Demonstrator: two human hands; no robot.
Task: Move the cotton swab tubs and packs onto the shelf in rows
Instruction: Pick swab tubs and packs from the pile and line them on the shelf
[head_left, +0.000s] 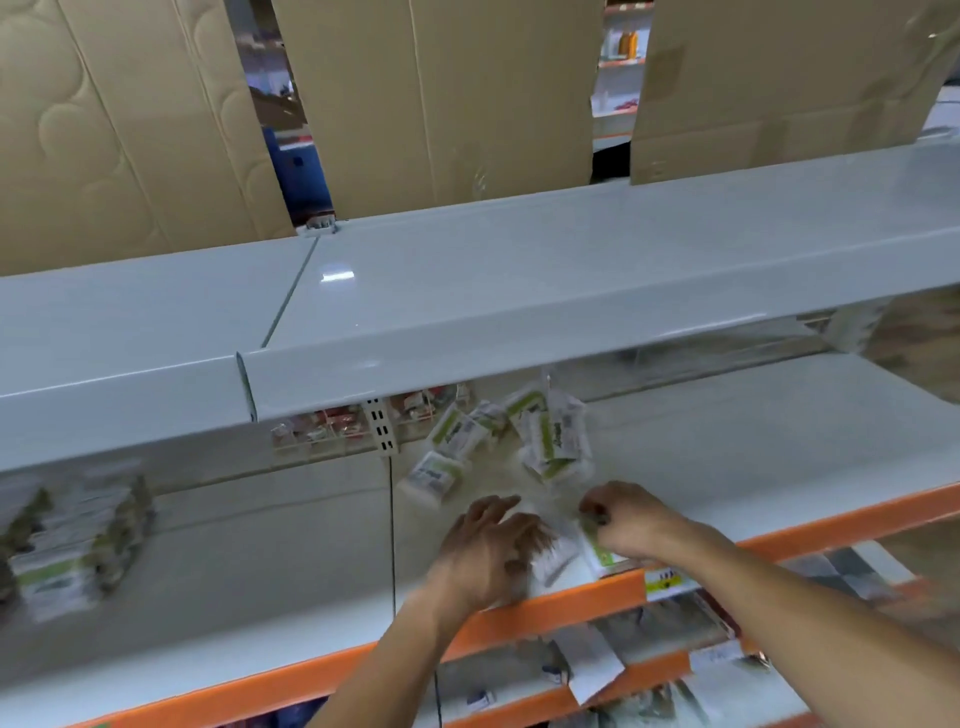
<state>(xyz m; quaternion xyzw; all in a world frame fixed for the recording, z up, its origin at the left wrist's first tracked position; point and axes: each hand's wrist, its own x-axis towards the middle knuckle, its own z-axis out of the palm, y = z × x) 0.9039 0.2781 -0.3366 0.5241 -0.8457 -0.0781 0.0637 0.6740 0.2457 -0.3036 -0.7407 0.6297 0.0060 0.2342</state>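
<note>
Both my hands reach onto a white shelf with an orange front edge (571, 597). My left hand (488, 551) lies fingers spread over a white cotton swab pack (556, 558) near the edge. My right hand (623, 517) pinches a green-and-white pack (602, 556) beside it. Behind them, several more green-and-white packs (550, 441) lie in a loose pile at the back of the shelf, with one pack (434, 478) lying apart to the left. The picture is motion-blurred.
A stack of similar packs (72, 545) sits on the shelf at far left. An upper white shelf (519, 291) overhangs, with cardboard sheets (441, 93) standing behind it. Lower orange-edged shelves (597, 675) hold small goods. A yellow price tag (665, 579) hangs on the edge.
</note>
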